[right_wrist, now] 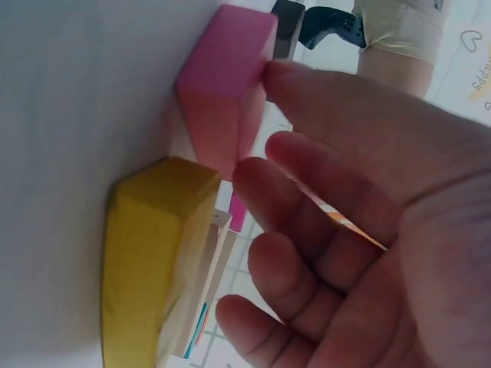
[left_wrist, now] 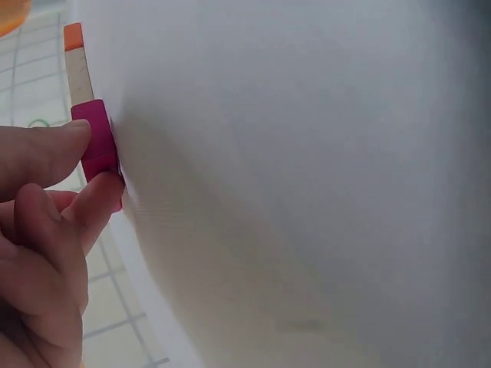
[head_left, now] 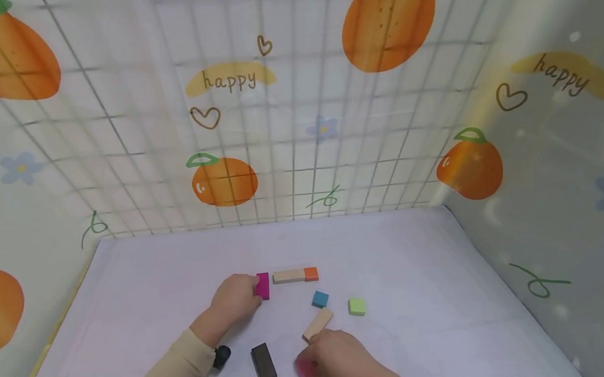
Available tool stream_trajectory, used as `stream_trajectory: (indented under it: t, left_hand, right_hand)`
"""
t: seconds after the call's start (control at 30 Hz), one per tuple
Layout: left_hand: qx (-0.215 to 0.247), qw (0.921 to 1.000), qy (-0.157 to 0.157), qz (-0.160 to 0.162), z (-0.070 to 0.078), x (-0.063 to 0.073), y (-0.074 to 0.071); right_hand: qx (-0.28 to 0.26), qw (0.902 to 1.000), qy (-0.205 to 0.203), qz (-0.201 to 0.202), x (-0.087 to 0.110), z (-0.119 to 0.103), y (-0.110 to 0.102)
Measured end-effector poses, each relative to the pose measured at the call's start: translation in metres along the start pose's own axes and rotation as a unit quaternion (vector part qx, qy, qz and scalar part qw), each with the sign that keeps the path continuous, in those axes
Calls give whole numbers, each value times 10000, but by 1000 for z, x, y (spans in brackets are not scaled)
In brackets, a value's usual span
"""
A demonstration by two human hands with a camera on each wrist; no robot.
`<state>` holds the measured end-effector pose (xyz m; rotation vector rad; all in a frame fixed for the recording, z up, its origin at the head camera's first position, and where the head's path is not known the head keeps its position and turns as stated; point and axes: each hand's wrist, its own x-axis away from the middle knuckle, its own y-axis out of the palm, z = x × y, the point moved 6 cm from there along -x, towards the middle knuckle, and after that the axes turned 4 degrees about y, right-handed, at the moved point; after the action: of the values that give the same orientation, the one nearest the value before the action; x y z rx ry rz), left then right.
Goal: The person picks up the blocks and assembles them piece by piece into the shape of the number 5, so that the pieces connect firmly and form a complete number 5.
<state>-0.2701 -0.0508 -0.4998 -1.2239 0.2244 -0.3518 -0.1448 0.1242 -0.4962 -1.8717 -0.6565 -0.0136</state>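
1. Head view: pink block (head_left: pixel 304 370) touches the right hand (head_left: pixel 343 356) on its left; gripped or not, I cannot tell.
2. Farther, left hand (head_left: pixel 236 299) pinches magenta block (head_left: pixel 263 286), long axis near-to-far, just left of the crosswise wooden block (head_left: pixel 288 276).

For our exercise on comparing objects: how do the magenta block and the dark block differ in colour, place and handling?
The magenta block is vivid purplish pink; the dark block is near black.
The left hand pinches the magenta block, while no hand touches the dark block.
In the head view, the magenta block is higher up, the dark block lower.
Both look oblong.
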Motion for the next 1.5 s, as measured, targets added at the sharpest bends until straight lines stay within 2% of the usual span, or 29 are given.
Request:
stream_trajectory:
  t: [0.3,0.57,0.97,1.5]
  left_hand:
    - [47,10000,0,14,1,-2,2]
    - [49,9999,124,49,2,-3,4]
    - [96,9999,82,3,3,-3,8]
    - [60,9999,103,12,10,-1,5]
  right_hand:
    - [393,9985,-349,166,0,-3,0]
    - [616,9973,-336,229,-2,-2,2]
    - [685,9964,-290,405,-6,-6,5]
    - [750,9961,-219,399,-7,-8,6]
